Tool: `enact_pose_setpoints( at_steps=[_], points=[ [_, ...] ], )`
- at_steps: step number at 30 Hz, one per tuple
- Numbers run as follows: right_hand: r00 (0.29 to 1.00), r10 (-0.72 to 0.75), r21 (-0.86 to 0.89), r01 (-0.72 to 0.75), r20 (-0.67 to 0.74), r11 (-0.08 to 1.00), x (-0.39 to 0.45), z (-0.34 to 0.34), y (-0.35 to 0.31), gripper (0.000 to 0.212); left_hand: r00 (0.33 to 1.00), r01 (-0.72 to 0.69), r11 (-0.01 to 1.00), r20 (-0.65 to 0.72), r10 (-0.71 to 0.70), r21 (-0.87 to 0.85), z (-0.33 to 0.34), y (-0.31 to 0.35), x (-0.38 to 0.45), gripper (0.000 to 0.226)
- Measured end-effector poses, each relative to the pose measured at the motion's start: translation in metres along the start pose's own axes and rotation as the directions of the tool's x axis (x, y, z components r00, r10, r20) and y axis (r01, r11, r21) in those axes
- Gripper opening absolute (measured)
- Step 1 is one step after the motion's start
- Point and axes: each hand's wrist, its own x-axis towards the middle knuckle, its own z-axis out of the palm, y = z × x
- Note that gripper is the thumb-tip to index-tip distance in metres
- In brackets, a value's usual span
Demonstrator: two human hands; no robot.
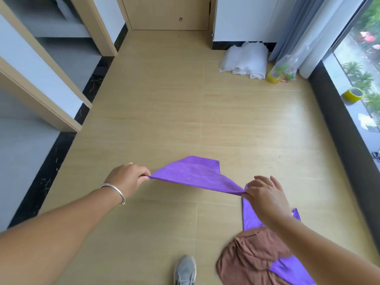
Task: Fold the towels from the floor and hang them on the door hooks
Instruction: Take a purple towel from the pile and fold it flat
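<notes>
Both hands point(128, 177) point(265, 197) pinch purple towel point(193, 174) corners (stretched between each grip).

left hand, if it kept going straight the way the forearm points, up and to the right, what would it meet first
Most likely only the purple towel that the left hand already pinches. Beyond it the line crosses bare floor toward the white plastic bags by the far wall, though depth is hard to judge.

My arms are bare from the elbows down with no sleeves showing, a thin silver bangle point(115, 192) circles my left wrist, and below me one foot wears a grey knit sneaker point(185, 270) with grey laces and a pale sole edge.
</notes>
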Motion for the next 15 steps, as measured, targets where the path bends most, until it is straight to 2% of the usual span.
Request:
enact_pose_setpoints(
  at_steps=[4,8,10,15],
  points=[
    [0.998,-0.033,0.016,0.032,0.054,0.999,-0.040,0.047,-0.011,0.016,0.984,-0.042,0.999,0.173,0.038,0.021,0.058,-0.019,-0.037,0.017],
    [0.993,-0.060,0.029,0.057,0.103,0.998,-0.066,0.085,-0.015,0.007,0.956,-0.079,0.996,0.286,0.067,0.032,0.105,-0.037,-0.055,0.017],
    [0.990,-0.065,0.011,0.064,0.129,0.998,-0.071,0.101,-0.015,0.011,0.943,-0.086,0.996,0.323,0.075,0.020,0.124,-0.043,-0.058,0.015],
    [0.984,-0.031,-0.027,0.036,0.173,0.999,-0.066,0.140,-0.016,0.023,0.949,-0.080,0.997,0.306,0.079,-0.012,0.166,-0.054,-0.046,0.013]
  ],
)
